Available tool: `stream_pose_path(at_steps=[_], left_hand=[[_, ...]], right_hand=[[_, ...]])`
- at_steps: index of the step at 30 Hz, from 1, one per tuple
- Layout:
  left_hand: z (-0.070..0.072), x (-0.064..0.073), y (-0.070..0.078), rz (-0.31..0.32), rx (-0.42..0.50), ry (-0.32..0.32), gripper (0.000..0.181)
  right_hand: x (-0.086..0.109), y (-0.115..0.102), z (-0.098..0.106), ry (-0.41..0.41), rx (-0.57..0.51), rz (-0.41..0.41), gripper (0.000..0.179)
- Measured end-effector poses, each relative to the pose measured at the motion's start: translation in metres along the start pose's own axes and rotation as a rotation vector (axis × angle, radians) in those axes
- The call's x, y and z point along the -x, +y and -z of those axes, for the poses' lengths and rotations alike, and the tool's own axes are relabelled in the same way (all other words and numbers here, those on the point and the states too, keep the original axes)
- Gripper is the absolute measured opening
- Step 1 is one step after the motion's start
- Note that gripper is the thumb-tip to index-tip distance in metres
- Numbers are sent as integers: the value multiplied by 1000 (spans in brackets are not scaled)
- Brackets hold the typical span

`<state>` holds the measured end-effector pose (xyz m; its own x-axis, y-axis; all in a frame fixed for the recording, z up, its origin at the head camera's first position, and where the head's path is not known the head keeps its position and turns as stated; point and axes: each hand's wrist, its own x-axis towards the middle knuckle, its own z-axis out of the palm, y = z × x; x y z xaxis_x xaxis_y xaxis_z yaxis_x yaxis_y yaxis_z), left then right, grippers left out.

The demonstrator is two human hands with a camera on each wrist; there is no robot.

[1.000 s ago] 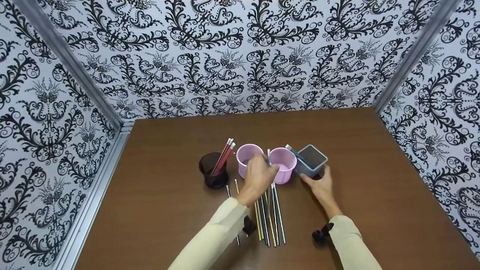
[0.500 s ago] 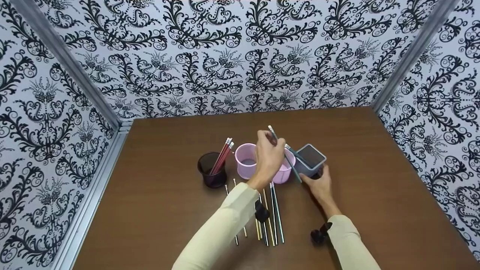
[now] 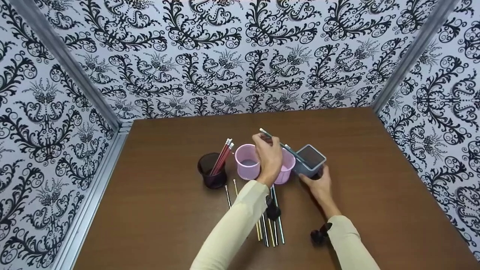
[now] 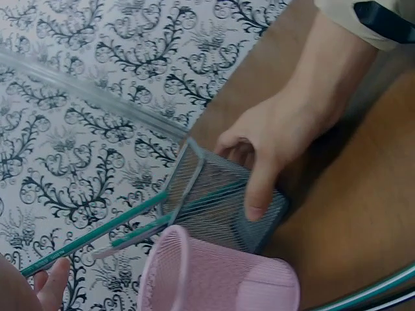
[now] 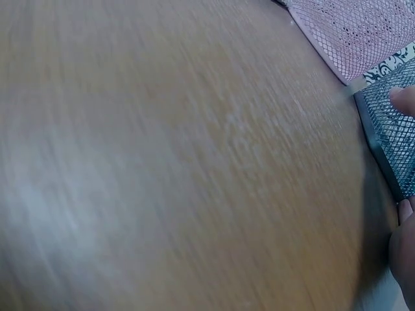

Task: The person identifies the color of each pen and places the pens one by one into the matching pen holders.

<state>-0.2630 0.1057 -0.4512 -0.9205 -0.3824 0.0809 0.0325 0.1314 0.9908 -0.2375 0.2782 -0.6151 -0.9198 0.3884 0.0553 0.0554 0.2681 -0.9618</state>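
Note:
My left hand (image 3: 270, 157) pinches a green pencil (image 4: 97, 234) at its eraser-end half. The pencil's far end overlaps the open mouth of a square grey mesh pencil holder (image 4: 224, 223). Inside that holder leans a second green pencil (image 4: 136, 235), its white eraser sticking out over the rim. Gripping the holder from its near right side is my right hand (image 3: 320, 187), the thumb (image 4: 259, 194) laid along the mesh wall. In the right wrist view only part of the holder (image 5: 389, 123) and some fingertips (image 5: 405, 100) show.
Two round pink mesh cups (image 3: 247, 170) stand left of the holder; my left hand partly covers the nearer one (image 3: 285, 175). Further left, a black mesh cup (image 3: 215, 182) holds several red pencils (image 3: 224, 156). Several loose pencils (image 3: 279, 223) lie on the brown table (image 3: 157, 210) below my left forearm.
My left hand has lifted the green pencil from in front of the pink cups and swung its far end right to the grey holder's mouth. The right hand keeps its grip.

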Motion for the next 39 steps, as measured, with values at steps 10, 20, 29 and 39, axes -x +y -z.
stream_pose_path(at_steps=[10, 20, 29, 39], left_hand=[[-6, 15, -19, -34, -76, -71, 21], [-16, 18, -25, -34, -150, -172, 15], [-14, 14, -34, -40, -198, -210, 14], [-11, 8, -33, -44, -334, -267, 12]], right_hand=[[1, -1, 1, -22, -3, -11, 84], [1, 1, 0, -11, 2, -12, 85], [1, 0, 0, -9, -34, -1, 83], [1, -2, 1, -35, -30, -18, 85]])
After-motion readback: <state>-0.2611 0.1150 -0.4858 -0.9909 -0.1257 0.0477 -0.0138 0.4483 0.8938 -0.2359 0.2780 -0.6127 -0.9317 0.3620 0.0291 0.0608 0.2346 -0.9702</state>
